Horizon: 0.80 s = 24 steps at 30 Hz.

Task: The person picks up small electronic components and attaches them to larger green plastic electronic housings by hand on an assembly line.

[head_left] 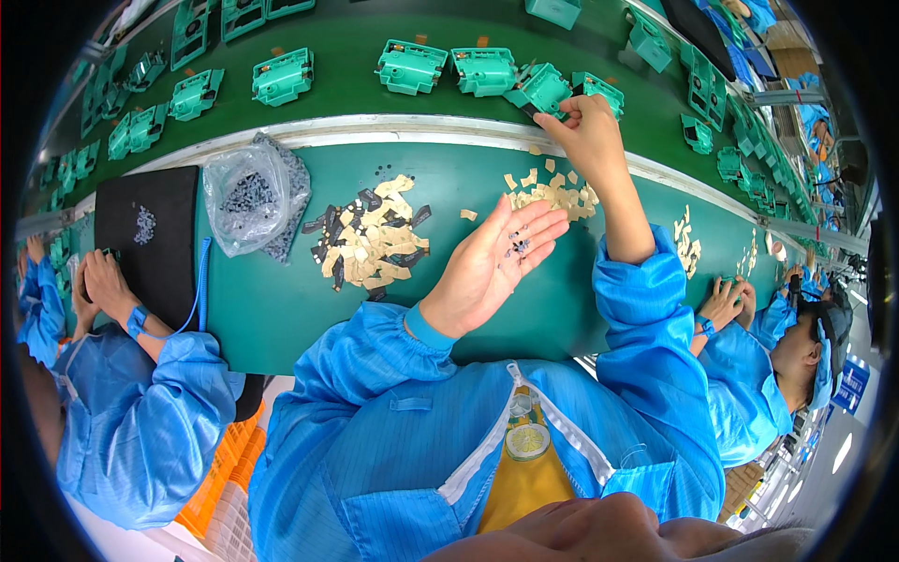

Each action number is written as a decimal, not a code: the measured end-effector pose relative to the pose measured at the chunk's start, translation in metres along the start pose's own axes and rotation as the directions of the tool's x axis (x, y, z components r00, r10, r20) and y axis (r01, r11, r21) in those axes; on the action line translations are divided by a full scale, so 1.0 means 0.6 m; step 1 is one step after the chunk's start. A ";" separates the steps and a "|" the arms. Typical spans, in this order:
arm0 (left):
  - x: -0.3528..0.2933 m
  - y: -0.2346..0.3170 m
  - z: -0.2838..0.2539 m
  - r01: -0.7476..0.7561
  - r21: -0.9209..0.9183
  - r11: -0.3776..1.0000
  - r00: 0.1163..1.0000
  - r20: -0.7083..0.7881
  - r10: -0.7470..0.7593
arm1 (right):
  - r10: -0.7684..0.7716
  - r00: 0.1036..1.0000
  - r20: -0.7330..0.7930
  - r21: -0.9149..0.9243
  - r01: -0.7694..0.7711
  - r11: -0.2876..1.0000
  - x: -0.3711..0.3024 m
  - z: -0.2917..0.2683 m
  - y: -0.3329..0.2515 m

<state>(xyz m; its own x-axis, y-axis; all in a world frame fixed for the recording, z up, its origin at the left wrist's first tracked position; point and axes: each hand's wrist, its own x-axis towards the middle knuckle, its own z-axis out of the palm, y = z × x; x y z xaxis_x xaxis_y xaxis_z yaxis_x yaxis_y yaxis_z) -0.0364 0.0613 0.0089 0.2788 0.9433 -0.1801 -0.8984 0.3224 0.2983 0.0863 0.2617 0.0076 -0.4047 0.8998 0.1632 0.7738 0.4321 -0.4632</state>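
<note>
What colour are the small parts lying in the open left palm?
Dark grey to black small parts, on the left hand; head view.

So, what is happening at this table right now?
A person in a blue smock works at a green bench. The left hand is held open, palm up, with a few small dark parts lying in it. The right hand reaches forward and pinches at a teal plastic housing on the green conveyor belt. Piles of tan and black backing scraps and a clear bag of dark parts lie on the bench. Co-workers sit on both sides.
</note>
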 end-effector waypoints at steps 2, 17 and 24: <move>0.001 -0.001 -0.002 -0.001 0.005 1.000 1.000 0.002 0.001 | 0.003 0.999 -0.038 -0.048 -0.005 0.999 0.008 0.012 -0.001; 0.006 -0.001 -0.002 -0.051 -0.118 0.992 0.999 -0.001 0.051 | -0.240 0.953 0.185 0.448 0.136 0.884 -0.205 -0.093 -0.107; 0.007 -0.006 -0.001 -0.036 -0.098 0.995 0.997 0.060 0.042 | -0.120 0.978 0.168 0.447 0.033 0.894 -0.206 -0.081 -0.110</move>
<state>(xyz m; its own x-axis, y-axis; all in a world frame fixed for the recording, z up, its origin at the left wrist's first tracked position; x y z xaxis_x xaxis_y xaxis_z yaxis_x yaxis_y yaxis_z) -0.0323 0.0641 0.0063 0.2607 0.9590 -0.1111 -0.9367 0.2791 0.2114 0.1090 0.1250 0.0602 -0.5710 0.8181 0.0687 0.4602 0.3882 -0.7984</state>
